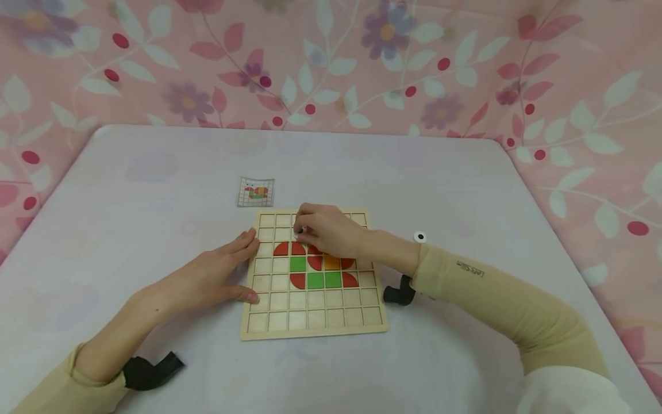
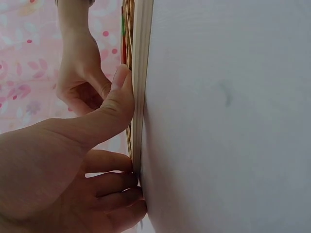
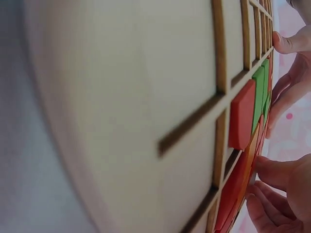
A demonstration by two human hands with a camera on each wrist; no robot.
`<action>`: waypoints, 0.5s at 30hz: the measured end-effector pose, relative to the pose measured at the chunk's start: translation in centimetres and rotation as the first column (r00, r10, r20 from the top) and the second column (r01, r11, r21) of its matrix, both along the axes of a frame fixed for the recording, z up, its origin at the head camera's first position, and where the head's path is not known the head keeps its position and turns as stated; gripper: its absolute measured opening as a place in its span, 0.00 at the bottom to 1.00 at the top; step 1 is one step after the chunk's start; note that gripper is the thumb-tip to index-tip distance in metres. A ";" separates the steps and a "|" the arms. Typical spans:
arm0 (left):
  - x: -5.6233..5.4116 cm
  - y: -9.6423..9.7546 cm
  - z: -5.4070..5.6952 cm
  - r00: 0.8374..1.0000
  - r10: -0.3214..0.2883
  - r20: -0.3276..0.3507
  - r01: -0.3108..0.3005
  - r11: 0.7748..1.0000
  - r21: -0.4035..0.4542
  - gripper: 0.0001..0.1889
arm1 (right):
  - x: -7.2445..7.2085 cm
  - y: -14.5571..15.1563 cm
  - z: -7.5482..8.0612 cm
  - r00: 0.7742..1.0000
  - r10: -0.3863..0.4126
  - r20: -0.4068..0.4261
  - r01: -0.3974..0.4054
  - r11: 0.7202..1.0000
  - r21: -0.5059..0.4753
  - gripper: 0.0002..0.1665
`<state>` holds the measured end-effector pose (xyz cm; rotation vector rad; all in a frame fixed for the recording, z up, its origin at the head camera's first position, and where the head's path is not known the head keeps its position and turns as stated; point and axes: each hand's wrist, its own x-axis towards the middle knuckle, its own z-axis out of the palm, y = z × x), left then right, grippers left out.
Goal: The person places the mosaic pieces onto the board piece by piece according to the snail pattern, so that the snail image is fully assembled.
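A wooden grid board (image 1: 315, 332) lies on the table, with red quarter-round tiles (image 1: 281, 249), green square tiles (image 1: 315, 280) and an orange tile (image 1: 331, 263) set in its middle cells. Over the upper cells, my right hand (image 1: 335, 231) pinches a small white eye tile (image 1: 296, 234) with a black dot, just above the red row. That hand hides part of the board. My left hand (image 1: 211, 275) rests along the board's left edge, thumb on the rim and fingers extended; the left wrist view shows the thumb (image 2: 119, 90) against the edge.
A small picture card (image 1: 256, 191) with a coloured grid figure lies beyond the board. Another white eye tile (image 1: 420, 237) is on the table beside the right forearm. Black wrist-worn fittings (image 1: 153, 371) hang from both sleeves. Floral cloth (image 1: 331, 63) rises behind the table.
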<state>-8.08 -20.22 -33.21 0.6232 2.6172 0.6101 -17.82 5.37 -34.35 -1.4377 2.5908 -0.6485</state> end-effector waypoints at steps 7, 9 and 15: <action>0.0 0.0 0.1 1.000 0.002 -0.001 -0.002 1.000 -0.004 0.57 | 0.3 0.3 -0.3 1.000 -0.030 0.002 0.030 0.999 -0.039 0.04; 0.0 0.0 0.1 1.000 0.003 0.002 -0.003 1.000 0.000 0.57 | 0.3 0.3 -0.3 0.999 -0.047 0.006 0.047 0.998 -0.043 0.04; 0.1 0.2 0.1 1.000 0.018 0.011 -0.018 1.000 -0.001 0.58 | 0.5 0.5 -0.1 0.997 -0.074 -0.006 0.074 0.997 -0.027 0.06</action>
